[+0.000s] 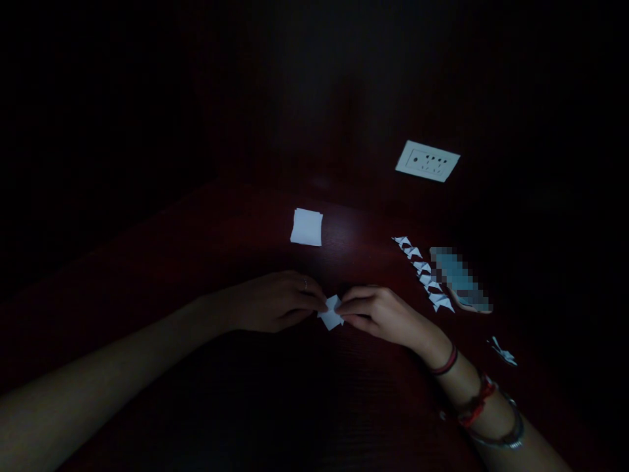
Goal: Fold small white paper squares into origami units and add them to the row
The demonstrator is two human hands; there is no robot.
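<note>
The folded sheet (pixel 331 321) is presenting smooth, matt paper with crisp edges. The square stack (pixel 307 228) is showing the same flat, matt paper finish, and the row of folded pieces (pixel 422 267) is displaying creased matt paper. The tabletop (pixel 354 239) is resembling dark, grained wood and is returning a soft sheen. The socket plate (pixel 426 162) is appearing as smooth plastic. The red bracelet (pixel 476 408) is resembling cord.

Small white folded paper (pixel 331 320) on the dark red tabletop (pixel 361 246).
It sits cornerwise, a little diamond with pointed tips jutting at its sides, held between the left hand (pixel 282 301) and right hand (pixel 383 313), partly covered by fingers.
</note>
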